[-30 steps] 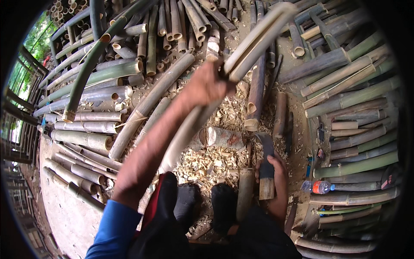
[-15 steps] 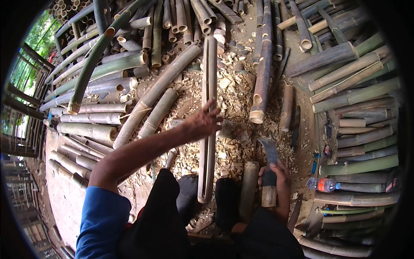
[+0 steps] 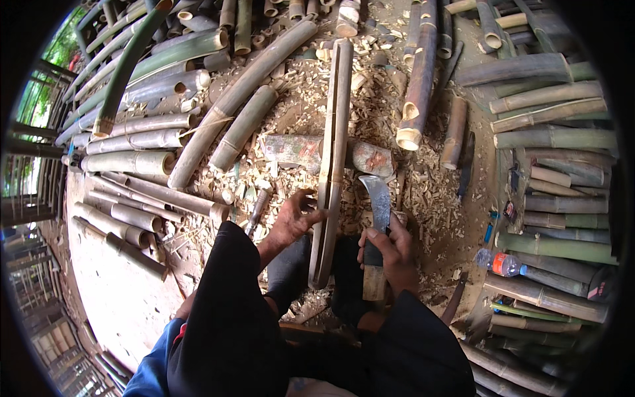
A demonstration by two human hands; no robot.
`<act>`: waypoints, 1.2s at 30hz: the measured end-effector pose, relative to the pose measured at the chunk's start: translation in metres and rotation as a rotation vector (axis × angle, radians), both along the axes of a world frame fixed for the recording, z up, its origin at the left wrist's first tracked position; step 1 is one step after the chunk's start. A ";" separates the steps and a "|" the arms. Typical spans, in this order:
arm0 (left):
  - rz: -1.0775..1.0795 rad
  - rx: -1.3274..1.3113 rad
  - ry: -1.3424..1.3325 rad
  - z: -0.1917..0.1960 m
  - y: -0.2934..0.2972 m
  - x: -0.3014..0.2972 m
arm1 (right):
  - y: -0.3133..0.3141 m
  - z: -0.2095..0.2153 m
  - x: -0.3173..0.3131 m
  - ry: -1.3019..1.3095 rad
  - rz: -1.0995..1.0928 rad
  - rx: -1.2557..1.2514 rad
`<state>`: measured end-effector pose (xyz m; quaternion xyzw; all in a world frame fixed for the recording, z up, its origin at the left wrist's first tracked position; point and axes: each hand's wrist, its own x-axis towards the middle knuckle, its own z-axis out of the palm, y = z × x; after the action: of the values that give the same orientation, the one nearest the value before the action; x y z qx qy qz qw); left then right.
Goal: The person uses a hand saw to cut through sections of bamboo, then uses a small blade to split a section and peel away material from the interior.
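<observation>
A long bamboo pole (image 3: 337, 132) with a lengthwise slot lies across a short log (image 3: 291, 152), its near end between my feet. At the pole's left side is my left hand (image 3: 291, 220), fingers apart and partly curled; the fingertips reach the pole's edge without wrapping round it. To the right of the pole, my right hand (image 3: 395, 250) is closed round a billhook (image 3: 378, 198). Its grey hooked blade points up and away from me, and below the dark band on its handle a pale brown butt shows.
Wood chips cover the ground around the log. Cut bamboo lengths (image 3: 135, 140) lie stacked at left, with more (image 3: 555, 135) at right. A dark-handled tool (image 3: 258, 210) lies left of my left hand. A plastic bottle (image 3: 504, 263) lies at right.
My left hand has come down and nearer to me along the pole, from over its middle to its left side. My right hand has raised the billhook leftward, closer to the pole.
</observation>
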<state>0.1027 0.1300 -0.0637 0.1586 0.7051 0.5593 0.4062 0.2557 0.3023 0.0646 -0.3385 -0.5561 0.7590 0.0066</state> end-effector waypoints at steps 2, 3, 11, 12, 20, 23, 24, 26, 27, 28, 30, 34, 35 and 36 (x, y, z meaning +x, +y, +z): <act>0.077 0.109 -0.201 -0.002 0.013 0.019 | 0.000 -0.009 0.006 -0.002 0.015 -0.014; 0.044 0.137 -0.244 -0.003 0.015 0.017 | -0.002 -0.015 0.006 0.004 0.028 -0.028; 0.086 0.147 -0.226 -0.017 0.030 0.019 | -0.013 -0.034 0.004 -0.011 0.133 -0.021; 0.105 0.173 -0.239 -0.012 0.032 0.020 | -0.013 -0.034 0.003 -0.022 0.116 -0.043; 0.099 0.126 -0.161 -0.004 0.035 0.024 | -0.016 -0.042 -0.004 0.002 0.001 -0.111; 0.074 0.078 -0.124 0.000 0.033 0.022 | -0.018 -0.043 -0.006 0.033 -0.008 -0.107; 0.053 0.045 -0.098 0.002 0.033 0.021 | -0.017 -0.049 -0.011 0.060 -0.012 -0.056; 0.050 0.077 -0.053 -0.006 0.033 0.021 | -0.008 -0.067 -0.035 0.118 -0.022 0.047; 0.054 0.087 -0.024 -0.013 0.029 0.020 | -0.003 -0.068 -0.048 0.110 0.007 0.019; 0.052 0.050 -0.068 -0.015 0.036 0.022 | 0.008 -0.066 -0.057 0.093 0.024 0.005; 0.046 0.072 -0.043 -0.010 0.037 0.023 | 0.014 -0.066 -0.058 0.073 0.032 -0.006; 0.084 0.068 -0.084 -0.002 0.029 0.022 | -0.014 -0.051 -0.021 -0.006 0.027 -0.080; 0.074 0.068 -0.098 0.003 0.032 0.020 | -0.015 -0.049 -0.014 -0.001 0.011 -0.103; 0.093 0.111 -0.113 -0.002 0.033 0.023 | -0.016 -0.048 -0.009 0.005 -0.005 -0.128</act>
<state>0.1253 0.1628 -0.0657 0.1162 0.6557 0.6236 0.4095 0.2469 0.2867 0.0168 -0.3378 -0.5057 0.7937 -0.0119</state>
